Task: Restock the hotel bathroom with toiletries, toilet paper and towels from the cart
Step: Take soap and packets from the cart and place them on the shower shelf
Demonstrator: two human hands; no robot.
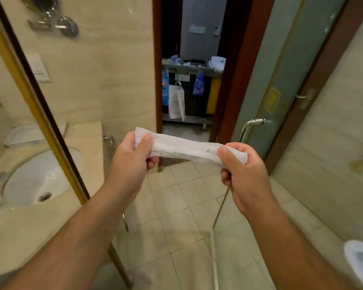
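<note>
A long white toiletry packet point(184, 148) with small grey print stretches between both hands at chest height, over the tiled floor. My left hand point(132, 158) pinches its left end with the thumb on top. My right hand point(241, 172) grips the right end, fingers curled under it. Beyond the open doorway stands the housekeeping cart point(192, 91), with supplies on its top shelf and bags hanging from its front.
A beige counter point(88, 147) with a white sink point(40, 176) runs along the left, partly doubled in a gold-framed mirror point(42, 114). A glass door with a chrome handle point(249, 128) stands open on the right. A toilet rim point(360, 262) shows at the bottom right.
</note>
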